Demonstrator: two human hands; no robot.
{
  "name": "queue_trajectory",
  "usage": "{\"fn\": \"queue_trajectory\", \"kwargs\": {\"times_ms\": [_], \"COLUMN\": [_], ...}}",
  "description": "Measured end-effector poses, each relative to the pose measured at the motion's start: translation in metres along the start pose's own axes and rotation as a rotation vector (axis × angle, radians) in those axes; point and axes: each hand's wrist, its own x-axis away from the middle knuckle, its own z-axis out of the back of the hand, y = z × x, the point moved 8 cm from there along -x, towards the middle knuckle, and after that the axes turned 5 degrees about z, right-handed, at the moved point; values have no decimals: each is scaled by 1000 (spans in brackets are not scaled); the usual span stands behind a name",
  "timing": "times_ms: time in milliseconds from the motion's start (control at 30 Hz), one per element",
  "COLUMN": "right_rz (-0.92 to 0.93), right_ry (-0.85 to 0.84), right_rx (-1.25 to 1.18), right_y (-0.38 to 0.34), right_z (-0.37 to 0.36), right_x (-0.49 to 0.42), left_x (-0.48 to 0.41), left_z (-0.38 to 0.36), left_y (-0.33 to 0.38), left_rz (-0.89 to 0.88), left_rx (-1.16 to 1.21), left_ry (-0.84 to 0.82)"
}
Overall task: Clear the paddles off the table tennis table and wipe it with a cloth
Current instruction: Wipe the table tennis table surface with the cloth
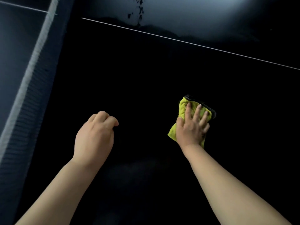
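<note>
No legible text or number on table [146, 70] or cloth [182, 109].

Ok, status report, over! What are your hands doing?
Right hand flat on yellow cloth, pressing it to the table. Left hand curled, holding nothing. No paddles in view.

cloth [183, 109]: partly under right hand [191, 129] | net [30, 67]: blurred, cut by left edge

The fluffy yellow-green cloth [183, 109] looks soft and nappy, the dark table tennis tabletop [146, 70] smooth and glossy, the dark mesh net [29, 95] woven and matt.
</note>
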Motion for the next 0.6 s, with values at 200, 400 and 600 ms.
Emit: {"fn": "queue_trajectory", "kwargs": {"times_ms": [200, 400, 600], "right_rz": [246, 511, 819], "right_ry": [-38, -114, -133], "right_rx": [36, 56, 141], "right_y": [-158, -305, -413], "right_z": [-14, -30, -39], "right_x": [15, 38, 56], "left_x": [-6, -3, -2], "left_z": [63, 104, 114], "left_y": [-78, -134, -154], "left_rz": [159, 239, 248], "left_rx": [-29, -59, -93], "left_ry": [124, 248, 291]}}
